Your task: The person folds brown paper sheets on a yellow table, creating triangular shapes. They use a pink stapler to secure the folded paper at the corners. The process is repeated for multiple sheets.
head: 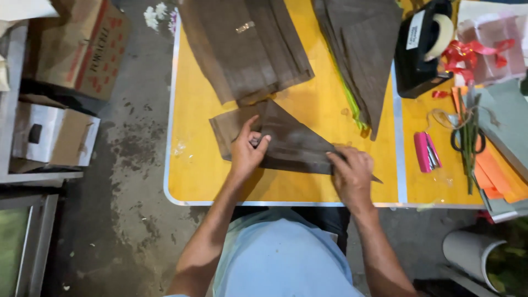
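Bare yellow table [192, 165] lies open at the lower left of the tabletop, left of the folded brown sheet [286, 143], and along the near edge between the left hand [247, 151] and the right hand [351, 170]. Toward the top, two stacks of brown sheets [242, 49] block the way. At upper right the black tape dispenser [421, 49] stands tall; below it the pink stapler [426, 151], and what look like scissors [467, 140], crowd the right side.

A yellow desk [308, 113] with a metal rim is seen; on it are laid a folded brown sheet [291, 144], two stacks of brown sheets [245, 47], a black tape dispenser [421, 55], a pink stapler [426, 151], scissors [467, 140] and orange paper [495, 173]
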